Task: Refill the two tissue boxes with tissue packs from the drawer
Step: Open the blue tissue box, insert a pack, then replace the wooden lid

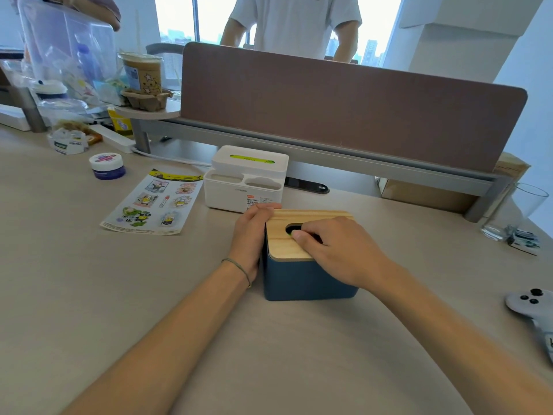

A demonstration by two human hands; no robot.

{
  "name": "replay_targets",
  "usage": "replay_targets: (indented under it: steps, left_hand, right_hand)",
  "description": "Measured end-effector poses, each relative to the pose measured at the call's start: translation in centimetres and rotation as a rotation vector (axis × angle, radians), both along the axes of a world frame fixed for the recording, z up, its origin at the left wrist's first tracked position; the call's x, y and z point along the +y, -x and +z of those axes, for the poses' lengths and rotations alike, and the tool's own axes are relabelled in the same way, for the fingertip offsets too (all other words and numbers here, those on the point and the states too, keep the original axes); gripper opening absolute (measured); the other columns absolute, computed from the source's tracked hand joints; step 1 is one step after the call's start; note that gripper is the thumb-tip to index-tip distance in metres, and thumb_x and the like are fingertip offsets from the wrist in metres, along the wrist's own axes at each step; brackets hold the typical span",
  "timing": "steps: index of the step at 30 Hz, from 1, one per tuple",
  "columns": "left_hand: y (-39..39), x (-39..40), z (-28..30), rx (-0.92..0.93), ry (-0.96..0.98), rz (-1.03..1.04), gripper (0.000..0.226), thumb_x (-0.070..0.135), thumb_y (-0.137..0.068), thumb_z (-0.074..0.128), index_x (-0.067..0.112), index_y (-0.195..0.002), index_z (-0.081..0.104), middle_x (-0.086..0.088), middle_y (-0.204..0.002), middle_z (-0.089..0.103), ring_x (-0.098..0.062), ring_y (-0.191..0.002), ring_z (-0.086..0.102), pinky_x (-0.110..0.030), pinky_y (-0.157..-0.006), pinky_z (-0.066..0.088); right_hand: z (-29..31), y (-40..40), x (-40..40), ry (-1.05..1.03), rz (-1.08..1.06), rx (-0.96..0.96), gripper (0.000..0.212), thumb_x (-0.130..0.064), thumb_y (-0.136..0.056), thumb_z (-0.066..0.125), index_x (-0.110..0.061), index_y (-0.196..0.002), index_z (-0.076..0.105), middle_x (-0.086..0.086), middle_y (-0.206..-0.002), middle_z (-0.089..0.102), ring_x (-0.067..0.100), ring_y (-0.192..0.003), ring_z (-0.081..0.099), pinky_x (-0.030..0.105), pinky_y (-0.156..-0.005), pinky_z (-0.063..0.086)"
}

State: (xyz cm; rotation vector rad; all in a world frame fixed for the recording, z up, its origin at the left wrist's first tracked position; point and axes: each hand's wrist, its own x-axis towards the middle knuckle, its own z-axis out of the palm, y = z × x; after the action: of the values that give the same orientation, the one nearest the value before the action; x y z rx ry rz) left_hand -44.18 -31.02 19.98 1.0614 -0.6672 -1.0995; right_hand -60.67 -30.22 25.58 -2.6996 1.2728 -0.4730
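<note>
A dark blue tissue box (302,280) with a light wooden lid (287,245) stands mid-desk. My left hand (250,235) holds its left side, fingers curled over the lid's far left edge. My right hand (335,250) lies on top of the lid, its fingers curled into the oval slot, where a bit of green shows. Just behind stands a white tissue box (244,188) with two front compartments; a green tissue pack (250,159) shows through its top slot. No drawer is in view.
A sticker sheet (152,202) lies left of the boxes, a small jar (107,166) further left. A glass (508,211) and a game controller (529,304) sit at the right. A brown divider panel (344,100) backs the desk; a person stands behind it.
</note>
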Motion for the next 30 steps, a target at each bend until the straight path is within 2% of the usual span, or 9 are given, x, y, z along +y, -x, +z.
replay_targets:
  steps: [4,9,12,15,21,23,26,28,30]
  left_hand:
    - [0.0,0.1,0.1,-0.011,-0.007,0.003,0.022,0.014,-0.095,0.053,0.011,-0.104,0.074,-0.009,-0.099,0.069,-0.023,-0.092,0.065,-0.041,-0.085,0.055]
    - [0.5,0.3,0.0,0.015,-0.008,-0.040,0.017,0.017,-0.094,0.055,0.014,-0.104,0.068,-0.013,-0.104,0.066,-0.026,-0.094,0.064,-0.040,-0.081,0.053]
    - [0.6,0.4,-0.1,-0.005,0.003,-0.069,0.014,0.014,-0.089,0.058,0.019,-0.102,0.063,-0.012,-0.104,0.063,-0.025,-0.095,0.061,-0.041,-0.082,0.051]
    - [0.2,0.4,-0.1,0.001,0.009,-0.089,0.018,0.015,-0.086,0.060,0.020,-0.103,0.064,-0.012,-0.105,0.064,-0.025,-0.097,0.062,-0.045,-0.089,0.051]
    - [-0.2,0.4,0.2,-0.062,-0.004,-0.094,0.019,0.010,-0.092,0.058,0.019,-0.106,0.065,-0.012,-0.112,0.064,-0.026,-0.102,0.062,-0.046,-0.096,0.050]
    - [-0.2,0.3,0.7,-0.181,0.000,-0.087,0.022,0.009,-0.095,0.055,0.019,-0.111,0.064,-0.012,-0.119,0.062,-0.024,-0.105,0.060,-0.043,-0.096,0.051]
    - [-0.2,0.1,2.1,-0.656,-0.007,-0.082,0.033,0.009,-0.100,0.046,0.019,-0.128,0.060,-0.007,-0.132,0.057,-0.019,-0.113,0.055,-0.024,-0.093,0.046]
    - [-0.3,-0.1,2.7,-0.994,-0.062,-0.101,0.042,0.013,-0.102,0.042,0.016,-0.144,0.048,-0.006,-0.148,0.047,-0.020,-0.131,0.045,-0.026,-0.107,0.033]
    - [-0.2,0.1,2.7,-1.162,-0.104,-0.133,0.047,0.019,-0.105,0.036,0.014,-0.152,0.036,-0.005,-0.160,0.032,-0.021,-0.145,0.031,-0.030,-0.117,0.021]
  right_hand:
    - [-0.5,-0.1,-0.2,0.057,-0.015,-0.018,0.035,-0.051,-0.101,0.035,-0.029,-0.082,0.055,-0.010,-0.066,0.056,0.009,-0.062,0.051,0.030,-0.054,0.034]
    - [-1.0,0.0,-0.4,0.124,-0.038,0.011,0.034,-0.049,-0.102,0.030,-0.031,-0.084,0.052,-0.011,-0.072,0.056,0.010,-0.068,0.052,0.033,-0.061,0.042]
    - [-1.6,0.1,-1.2,0.269,-0.062,0.038,0.030,-0.045,-0.101,0.030,-0.029,-0.098,0.055,-0.007,-0.099,0.057,0.014,-0.095,0.050,0.034,-0.083,0.042]
    - [-1.6,0.1,-1.9,0.268,-0.080,0.063,0.041,-0.051,-0.098,0.028,-0.033,-0.127,0.051,0.000,-0.143,0.042,0.022,-0.134,0.033,0.042,-0.113,0.026]
    - [-1.5,-0.5,-2.7,-0.048,-0.083,0.258,0.065,-0.067,-0.094,0.005,-0.043,-0.155,0.008,-0.001,-0.166,0.008,0.022,-0.152,0.002,0.048,-0.122,0.002]
    - [-1.3,-0.6,-2.7,-0.057,-0.102,0.283,0.066,-0.067,-0.094,0.005,-0.043,-0.155,0.004,-0.001,-0.167,0.004,0.022,-0.153,-0.001,0.048,-0.122,0.001]
    - [-1.2,-0.8,-2.6,-0.062,-0.125,0.287,0.064,-0.065,-0.096,0.005,-0.043,-0.155,0.002,0.000,-0.167,0.002,0.023,-0.153,-0.002,0.049,-0.122,0.000]
    - [-1.3,-0.8,-2.5,-0.066,-0.122,0.280,0.062,-0.063,-0.097,0.006,-0.043,-0.155,0.003,0.001,-0.167,0.002,0.023,-0.153,-0.002,0.049,-0.122,0.002]
    - [-1.3,-0.9,-2.5,-0.055,-0.124,0.265,0.061,-0.061,-0.097,0.007,-0.043,-0.156,0.005,0.001,-0.167,0.004,0.023,-0.153,0.000,0.049,-0.122,0.004]
